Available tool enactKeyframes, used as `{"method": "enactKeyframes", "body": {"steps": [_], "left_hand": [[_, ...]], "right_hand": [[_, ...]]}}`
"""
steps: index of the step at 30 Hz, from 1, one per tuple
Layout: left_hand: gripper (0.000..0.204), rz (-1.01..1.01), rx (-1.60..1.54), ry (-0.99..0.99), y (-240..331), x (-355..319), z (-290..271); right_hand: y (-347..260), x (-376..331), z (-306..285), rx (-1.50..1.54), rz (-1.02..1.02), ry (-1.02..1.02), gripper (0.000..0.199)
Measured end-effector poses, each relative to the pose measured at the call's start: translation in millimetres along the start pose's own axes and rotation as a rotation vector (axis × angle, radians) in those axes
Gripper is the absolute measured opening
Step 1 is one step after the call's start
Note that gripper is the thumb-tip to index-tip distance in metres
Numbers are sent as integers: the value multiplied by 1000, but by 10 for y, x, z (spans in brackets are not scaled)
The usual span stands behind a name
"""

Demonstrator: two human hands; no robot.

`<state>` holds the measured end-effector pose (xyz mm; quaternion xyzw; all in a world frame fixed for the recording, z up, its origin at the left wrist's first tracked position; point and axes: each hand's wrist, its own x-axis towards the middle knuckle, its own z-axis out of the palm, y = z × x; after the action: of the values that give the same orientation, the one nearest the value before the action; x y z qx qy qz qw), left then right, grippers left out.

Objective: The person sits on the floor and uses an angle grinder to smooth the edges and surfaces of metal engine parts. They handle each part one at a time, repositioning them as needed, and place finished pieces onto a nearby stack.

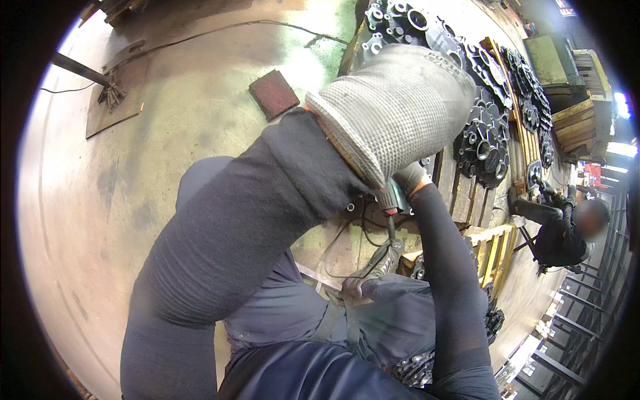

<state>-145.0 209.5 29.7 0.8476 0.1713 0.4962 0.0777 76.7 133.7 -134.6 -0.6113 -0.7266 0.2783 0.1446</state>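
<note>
My left hand (400, 107), in a grey waffle-knit glove, is raised close to the camera, and its dark-sleeved arm crosses the view. Its fingers are turned away and hidden. Below it, my right hand (412, 177), also gloved, is wrapped round a power tool (392, 199) with a teal body and a red ring. My left glove covers part of that hand and the tool. A thin dark shaft or cord sleeve points down from the tool. Just beyond my hands, black cast metal housings (483, 143) with round holes lie on a wooden pallet (460, 190).
A dark red block (274, 95) lies on the floor to the left. Dark cable (337, 247) loops beside my legs. Another pallet (493, 250) stands at the right. Farther right, a co-worker (567, 223) sits low near a round metal part. A post base (112, 93) stands far left.
</note>
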Motion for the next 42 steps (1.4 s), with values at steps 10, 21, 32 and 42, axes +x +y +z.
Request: {"method": "enactKeyframes", "body": {"steps": [10, 21, 32, 42], "left_hand": [[20, -79, 67, -323, 36, 108, -269], [19, -58, 95, -315, 34, 86, -364], [16, -52, 41, -242, 31, 44, -182], [15, -31, 47, -306, 69, 109, -164]], "right_hand": [[-25, 1, -339, 67, 406, -57, 63], [-725, 245, -459, -355, 339, -364, 73], [-341, -135, -304, -610, -59, -347, 53], [-242, -481, -603, -716, 78, -298, 30]]}}
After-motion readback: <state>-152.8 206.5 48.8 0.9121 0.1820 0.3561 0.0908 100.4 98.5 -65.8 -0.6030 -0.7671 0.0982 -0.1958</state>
